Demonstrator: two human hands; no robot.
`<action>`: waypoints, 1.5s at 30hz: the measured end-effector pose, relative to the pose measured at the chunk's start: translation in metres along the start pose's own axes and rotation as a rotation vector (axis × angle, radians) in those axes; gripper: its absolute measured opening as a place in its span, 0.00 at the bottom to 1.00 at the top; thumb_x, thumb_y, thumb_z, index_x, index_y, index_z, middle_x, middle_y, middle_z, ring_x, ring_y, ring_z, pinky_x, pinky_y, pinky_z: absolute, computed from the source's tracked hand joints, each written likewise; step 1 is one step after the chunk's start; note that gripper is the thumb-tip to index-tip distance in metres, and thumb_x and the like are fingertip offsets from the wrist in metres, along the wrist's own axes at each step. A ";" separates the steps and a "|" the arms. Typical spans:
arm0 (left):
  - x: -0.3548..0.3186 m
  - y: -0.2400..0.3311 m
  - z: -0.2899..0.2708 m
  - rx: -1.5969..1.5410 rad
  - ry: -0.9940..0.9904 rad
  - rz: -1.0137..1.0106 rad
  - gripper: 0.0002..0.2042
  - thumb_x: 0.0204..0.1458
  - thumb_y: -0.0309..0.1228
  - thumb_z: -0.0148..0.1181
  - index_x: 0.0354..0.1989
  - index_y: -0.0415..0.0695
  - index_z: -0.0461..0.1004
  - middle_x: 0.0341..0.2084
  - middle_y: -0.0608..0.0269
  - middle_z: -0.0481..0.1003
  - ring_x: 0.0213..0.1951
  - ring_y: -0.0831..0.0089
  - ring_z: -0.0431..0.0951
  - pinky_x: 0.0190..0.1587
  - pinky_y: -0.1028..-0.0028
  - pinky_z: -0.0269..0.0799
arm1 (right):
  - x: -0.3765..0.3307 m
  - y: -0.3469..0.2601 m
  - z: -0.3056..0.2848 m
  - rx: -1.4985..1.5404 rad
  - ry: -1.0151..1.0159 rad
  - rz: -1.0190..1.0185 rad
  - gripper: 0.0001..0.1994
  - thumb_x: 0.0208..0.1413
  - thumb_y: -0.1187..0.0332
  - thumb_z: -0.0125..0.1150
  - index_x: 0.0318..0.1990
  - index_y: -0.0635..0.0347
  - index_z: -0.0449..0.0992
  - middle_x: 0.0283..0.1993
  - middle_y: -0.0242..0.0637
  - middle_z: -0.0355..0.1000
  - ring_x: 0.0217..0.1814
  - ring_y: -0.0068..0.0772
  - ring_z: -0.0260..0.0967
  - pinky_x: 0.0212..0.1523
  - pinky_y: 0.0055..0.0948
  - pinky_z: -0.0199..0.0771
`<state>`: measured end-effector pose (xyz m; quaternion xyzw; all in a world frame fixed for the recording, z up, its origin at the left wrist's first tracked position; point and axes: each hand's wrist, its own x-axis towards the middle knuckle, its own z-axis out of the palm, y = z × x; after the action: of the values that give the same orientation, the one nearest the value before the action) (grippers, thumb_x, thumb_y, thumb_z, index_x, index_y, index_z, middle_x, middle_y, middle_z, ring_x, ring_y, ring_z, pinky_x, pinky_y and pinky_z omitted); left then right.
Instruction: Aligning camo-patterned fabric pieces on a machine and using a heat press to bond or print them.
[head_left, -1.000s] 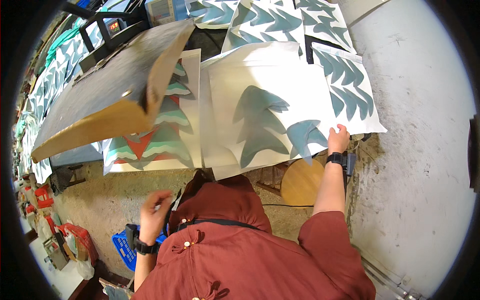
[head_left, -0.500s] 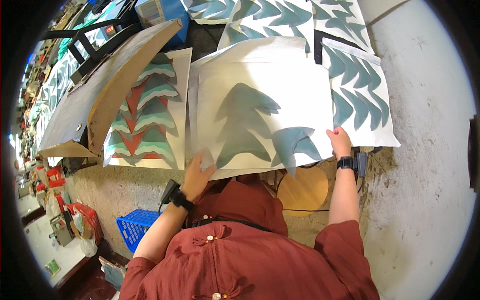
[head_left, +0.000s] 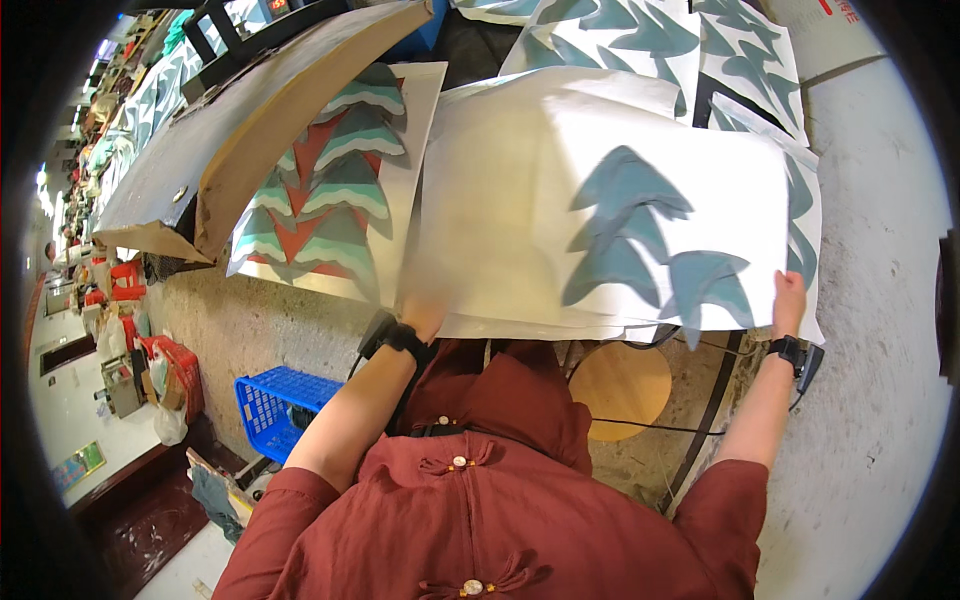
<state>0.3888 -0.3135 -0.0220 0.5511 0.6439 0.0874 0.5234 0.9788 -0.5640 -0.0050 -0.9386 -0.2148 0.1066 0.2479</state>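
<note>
My right hand [head_left: 788, 300] pinches the right edge of a large white sheet [head_left: 730, 180], with fingers closed on it. Grey-teal pointed cutouts [head_left: 620, 230] lie on that sheet, several overlapping in a stacked, tree-like shape. One more cutout [head_left: 705, 285] sits lower right, its tip poking past the near edge. At the near left corner of the white layers is my left hand [head_left: 425, 305]; its fingers are smeared by motion, so their grip is hidden. To its left lies another white panel [head_left: 415, 170] bearing layered green, mint and red wavy pieces.
A curved board-edged machine [head_left: 270, 120] overhangs the left panel. More white sheets with teal pieces [head_left: 630, 40] spread along the back. Below are a blue plastic basket [head_left: 285, 400], a round wooden stool top [head_left: 620, 390] and a dark cable [head_left: 660, 430]. A pale wall surface [head_left: 880, 250] stands right.
The white sheet with its cutouts has slid right, drawn by my right hand, and now covers much of the right-hand sheet. The whole view has shifted too. My left hand stays near the left corner.
</note>
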 end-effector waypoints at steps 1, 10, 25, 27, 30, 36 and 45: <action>0.002 -0.001 -0.001 0.059 0.012 0.004 0.38 0.52 0.28 0.60 0.72 0.37 0.49 0.66 0.42 0.59 0.66 0.54 0.62 0.66 0.63 0.59 | 0.002 0.003 -0.009 -0.125 0.104 -0.039 0.15 0.60 0.62 0.61 0.49 0.62 0.74 0.35 0.41 0.76 0.40 0.38 0.74 0.44 0.35 0.72; 0.006 -0.034 0.007 0.541 0.140 0.060 0.28 0.56 0.28 0.59 0.64 0.36 0.60 0.53 0.44 0.73 0.57 0.59 0.73 0.58 0.65 0.68 | -0.143 -0.142 0.061 0.265 -0.443 -0.330 0.13 0.62 0.69 0.58 0.53 0.61 0.74 0.50 0.39 0.74 0.53 0.38 0.71 0.58 0.34 0.69; -0.089 0.119 -0.017 -0.499 -0.356 0.458 0.30 0.62 0.27 0.57 0.71 0.44 0.54 0.32 0.68 0.72 0.36 0.82 0.72 0.43 0.79 0.69 | -0.253 -0.255 0.135 1.030 -0.439 0.023 0.19 0.68 0.66 0.53 0.61 0.69 0.66 0.55 0.41 0.73 0.52 0.29 0.71 0.55 0.29 0.70; -0.092 0.104 -0.030 -0.408 -0.382 0.404 0.24 0.62 0.27 0.57 0.67 0.43 0.62 0.33 0.70 0.73 0.36 0.83 0.71 0.43 0.80 0.69 | -0.236 -0.257 0.118 1.258 -0.234 0.037 0.19 0.68 0.64 0.55 0.59 0.68 0.67 0.56 0.40 0.72 0.53 0.28 0.70 0.55 0.30 0.70; -0.097 0.071 -0.057 -0.276 -0.385 0.354 0.20 0.61 0.27 0.57 0.62 0.42 0.67 0.33 0.70 0.73 0.36 0.83 0.71 0.41 0.80 0.69 | -0.229 -0.263 0.084 1.263 -0.046 0.140 0.23 0.67 0.65 0.57 0.64 0.67 0.61 0.62 0.41 0.67 0.63 0.33 0.64 0.67 0.34 0.61; -0.121 0.032 -0.128 -0.304 -0.332 0.379 0.19 0.58 0.29 0.60 0.57 0.41 0.71 0.35 0.66 0.74 0.37 0.78 0.75 0.42 0.75 0.72 | -0.257 -0.287 0.042 1.224 -0.013 -0.390 0.23 0.68 0.67 0.54 0.66 0.68 0.63 0.67 0.44 0.65 0.65 0.34 0.64 0.67 0.34 0.62; -0.215 0.083 -0.239 0.306 0.197 1.408 0.27 0.54 0.35 0.64 0.65 0.59 0.69 0.66 0.52 0.63 0.69 0.51 0.58 0.71 0.52 0.50 | -0.360 -0.288 -0.103 0.518 -0.027 -1.047 0.07 0.61 0.69 0.58 0.42 0.61 0.78 0.40 0.40 0.78 0.39 0.34 0.76 0.44 0.39 0.75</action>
<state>0.2227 -0.3438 0.2640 0.8915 0.1856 0.3618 0.1997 0.5908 -0.5452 0.2639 -0.6149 -0.6201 0.0311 0.4861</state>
